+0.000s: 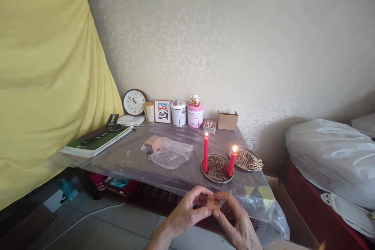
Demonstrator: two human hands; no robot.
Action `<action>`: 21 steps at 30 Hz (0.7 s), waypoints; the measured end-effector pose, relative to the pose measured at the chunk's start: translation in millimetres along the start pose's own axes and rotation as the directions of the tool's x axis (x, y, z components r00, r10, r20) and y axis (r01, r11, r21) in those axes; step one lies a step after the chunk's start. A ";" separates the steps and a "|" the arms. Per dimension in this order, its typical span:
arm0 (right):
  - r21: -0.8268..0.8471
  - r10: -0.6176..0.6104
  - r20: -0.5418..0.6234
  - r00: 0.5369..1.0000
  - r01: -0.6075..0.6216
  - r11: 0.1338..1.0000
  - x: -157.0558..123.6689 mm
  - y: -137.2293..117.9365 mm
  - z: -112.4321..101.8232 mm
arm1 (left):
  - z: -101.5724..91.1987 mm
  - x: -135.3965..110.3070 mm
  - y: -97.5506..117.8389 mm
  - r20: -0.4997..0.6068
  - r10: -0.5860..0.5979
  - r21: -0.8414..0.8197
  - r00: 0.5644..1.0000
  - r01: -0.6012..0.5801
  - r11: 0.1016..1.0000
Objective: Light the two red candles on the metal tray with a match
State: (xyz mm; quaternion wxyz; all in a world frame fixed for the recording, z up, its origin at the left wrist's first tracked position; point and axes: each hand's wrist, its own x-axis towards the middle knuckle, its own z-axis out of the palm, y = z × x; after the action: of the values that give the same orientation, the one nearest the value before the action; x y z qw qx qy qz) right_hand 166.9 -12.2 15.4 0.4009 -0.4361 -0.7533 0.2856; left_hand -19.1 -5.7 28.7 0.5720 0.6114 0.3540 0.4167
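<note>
Both my hands hold a small tan cardboard box [213, 203] with reddish print, in front of the table's near edge. My left hand [191, 209] pinches its left side between thumb and forefinger. On the right side, my right hand [233, 216] grips it with thumb and fingers. What the box contains is hidden. Beyond the hands, a lit red candle [206, 152] stands upright on a round metal plate [218, 168]. A second, shorter lit candle [232, 162] leans slightly on the same plate. Behind it, another plate [240, 160] carries several thin pale sticks [256, 163].
Clear plastic covers the table [123, 162]. A crumpled plastic bag [172, 152] lies by a brown packet [154, 143]. A clock [135, 102], framed panda picture [163, 111], tubs [179, 113] and an open carton [227, 120] line the wall. Books [96, 140] lie left.
</note>
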 end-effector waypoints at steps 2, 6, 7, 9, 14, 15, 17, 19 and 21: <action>0.005 -0.003 0.003 1.000 0.003 1.000 0.1 1.2 0.6 | -0.2 0.1 0.2 0.000 0.002 0.003 1.000 -0.002 1.000; 0.007 0.005 0.006 1.000 -0.005 1.000 0.4 1.4 1.1 | -0.5 0.0 -0.8 -0.001 0.006 0.002 1.000 -0.006 1.000; 0.005 0.006 0.005 1.000 -0.006 1.000 0.5 1.1 1.0 | -0.5 0.0 -1.2 0.000 0.006 -0.002 1.000 -0.006 1.000; 0.002 0.003 -0.003 1.000 -0.003 1.000 0.6 0.2 0.7 | -0.4 0.0 -2.0 0.002 0.006 -0.011 1.000 -0.006 1.000; -0.001 -0.019 -0.016 1.000 0.019 1.000 0.8 -1.4 -0.2 | 0.1 0.3 -2.4 0.007 0.005 -0.013 1.000 -0.005 1.000; -0.002 -0.020 -0.017 1.000 0.020 1.000 0.8 -1.5 -0.3 | 0.2 0.3 -2.2 0.009 0.005 -0.012 1.000 -0.005 1.000; -0.005 -0.018 -0.019 1.000 0.018 1.000 0.9 -1.6 -0.4 | 0.1 0.2 -1.8 0.009 0.004 -0.012 1.000 -0.004 1.000; -0.010 -0.016 -0.020 1.000 0.016 1.000 1.1 -1.8 -0.4 | 0.0 0.0 -1.4 0.008 0.002 -0.010 1.000 -0.002 1.000; -0.016 -0.017 -0.018 1.000 0.017 1.000 1.3 -1.8 -0.4 | -0.1 -0.1 -0.9 0.004 0.000 -0.004 1.000 0.000 1.000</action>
State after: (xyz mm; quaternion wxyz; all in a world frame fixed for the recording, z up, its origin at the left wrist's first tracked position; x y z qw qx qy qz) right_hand 166.1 -11.8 17.5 0.4066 -0.4354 -0.7556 0.2724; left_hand -19.2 -5.7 27.7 0.5741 0.6111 0.3520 0.4161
